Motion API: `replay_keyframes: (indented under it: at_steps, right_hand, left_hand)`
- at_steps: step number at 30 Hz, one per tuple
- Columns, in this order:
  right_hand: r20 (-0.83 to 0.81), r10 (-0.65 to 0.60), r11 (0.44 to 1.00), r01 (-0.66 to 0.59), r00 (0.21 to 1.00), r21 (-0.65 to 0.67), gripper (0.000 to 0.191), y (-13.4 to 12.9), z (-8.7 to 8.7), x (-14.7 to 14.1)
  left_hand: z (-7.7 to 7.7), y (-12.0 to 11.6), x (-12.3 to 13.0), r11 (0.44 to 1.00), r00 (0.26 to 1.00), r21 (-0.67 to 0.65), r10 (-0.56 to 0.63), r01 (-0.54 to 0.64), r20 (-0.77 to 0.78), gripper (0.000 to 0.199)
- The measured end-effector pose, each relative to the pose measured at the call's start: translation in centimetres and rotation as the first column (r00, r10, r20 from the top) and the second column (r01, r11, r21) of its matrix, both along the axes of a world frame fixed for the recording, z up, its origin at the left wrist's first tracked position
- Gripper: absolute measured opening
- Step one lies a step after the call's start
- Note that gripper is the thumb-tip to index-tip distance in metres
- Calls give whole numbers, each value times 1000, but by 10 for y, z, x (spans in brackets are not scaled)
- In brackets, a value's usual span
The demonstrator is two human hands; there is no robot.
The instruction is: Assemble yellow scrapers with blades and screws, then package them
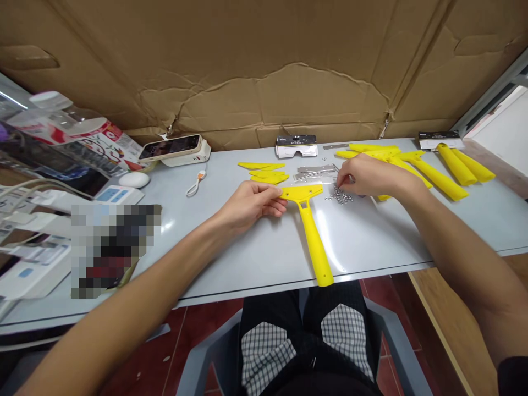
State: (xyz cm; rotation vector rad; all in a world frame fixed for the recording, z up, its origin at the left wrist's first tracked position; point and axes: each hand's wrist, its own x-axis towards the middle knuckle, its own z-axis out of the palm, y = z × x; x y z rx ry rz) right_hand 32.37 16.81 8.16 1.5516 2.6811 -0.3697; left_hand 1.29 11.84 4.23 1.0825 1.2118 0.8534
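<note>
The left hand (251, 206) grips the wide head of a yellow plastic scraper (312, 236), its fingers curled around the head's left end and its thumb lying on top. The scraper lies flat on a pale grey tabletop (247, 264), with its long handle running toward the person and its tip at the front edge. The right hand (371, 176) sits just beyond the scraper head, its thumb and forefinger pressed together at a small heap of silver screws (340, 195). Whether those fingertips hold a screw is too small to tell. A stack of flat steel blades (315, 174) lies just behind the heap, and a few flat yellow plastic pieces (268, 172) lie to the left of the blades. More yellow scraper handles (429, 176) lie at the right of the tabletop, partly overlapping one another, and a white-and-black packaging card (296, 146) stands near the back edge, with a second one (439, 139) further right. To the far left are a smartphone (170, 147) and a white oval object (134, 180), beside a short white cord with an orange tag (197, 182). A wall of creased brown cardboard (247, 71) rises behind the tabletop, and a pixelated patch (115, 247) hides part of the left side.
</note>
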Motion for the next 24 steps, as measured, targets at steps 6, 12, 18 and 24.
replay_keyframes:
  at_steps: [6,12,18,24]
  right_hand:
    - [24,-10,1000,9,1000,10,19,-1,-5,-4]
    - [10,-38,999,38,999,11,19,-1,-6,-5]
    - [26,-38,999,38,999,17,25,-1,-6,-5]
    - [29,-32,999,31,999,17,27,-1,-6,-6]
  left_hand:
    - [1,0,1,1000,1000,-2,4,-4,-8,19]
    - [3,-1,1,1000,1000,5,2,-2,-13,18]
    - [3,-2,1,1000,1000,5,2,-2,-8,20]
    - [1,-1,0,1000,1000,8,2,-2,-15,20]
